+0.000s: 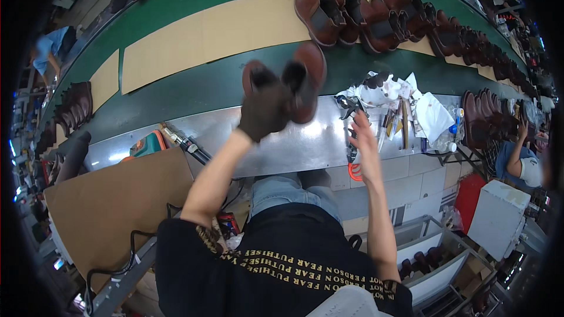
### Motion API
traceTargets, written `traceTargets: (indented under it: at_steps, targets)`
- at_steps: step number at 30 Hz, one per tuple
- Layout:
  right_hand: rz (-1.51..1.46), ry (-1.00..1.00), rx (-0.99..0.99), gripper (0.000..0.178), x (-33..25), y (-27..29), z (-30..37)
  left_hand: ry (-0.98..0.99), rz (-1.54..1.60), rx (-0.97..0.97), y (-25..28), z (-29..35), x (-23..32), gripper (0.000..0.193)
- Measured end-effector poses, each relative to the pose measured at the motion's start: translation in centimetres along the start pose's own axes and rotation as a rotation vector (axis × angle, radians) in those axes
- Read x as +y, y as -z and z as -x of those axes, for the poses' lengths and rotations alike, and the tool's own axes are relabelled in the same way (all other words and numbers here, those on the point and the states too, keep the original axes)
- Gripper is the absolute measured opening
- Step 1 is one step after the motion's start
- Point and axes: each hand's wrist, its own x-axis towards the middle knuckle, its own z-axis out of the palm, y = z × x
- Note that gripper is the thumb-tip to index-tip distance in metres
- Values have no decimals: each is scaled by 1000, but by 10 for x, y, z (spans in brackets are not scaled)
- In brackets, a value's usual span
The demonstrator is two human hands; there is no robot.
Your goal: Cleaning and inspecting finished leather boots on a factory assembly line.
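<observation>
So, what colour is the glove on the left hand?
Dark brown; the glove shows best in the head view.

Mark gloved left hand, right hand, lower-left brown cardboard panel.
Gloved left hand [266, 113], head view: middle of the hand.
Right hand [368, 150], head view: middle of the hand.
Brown cardboard panel [120, 202], head view: flat face.

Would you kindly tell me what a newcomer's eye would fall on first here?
Probably the dark-gloved left hand near the middle, which appears to hold two brown shoes. Next would come the long row of similar shoes stretching across the upper right, then the crumpled white rags on the bench, just beyond the bare right hand.
</observation>
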Motion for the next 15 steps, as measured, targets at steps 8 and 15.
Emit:
traceTargets:
  at_steps: [8, 15]
  targets:
    - [167, -92, -110, 60, 82, -39, -29, 98, 620, 129, -17, 111, 37, 29]
    - [164, -336, -145, 74, 99, -49, -63, 1307, 1478, 281, -113, 132, -79, 67]
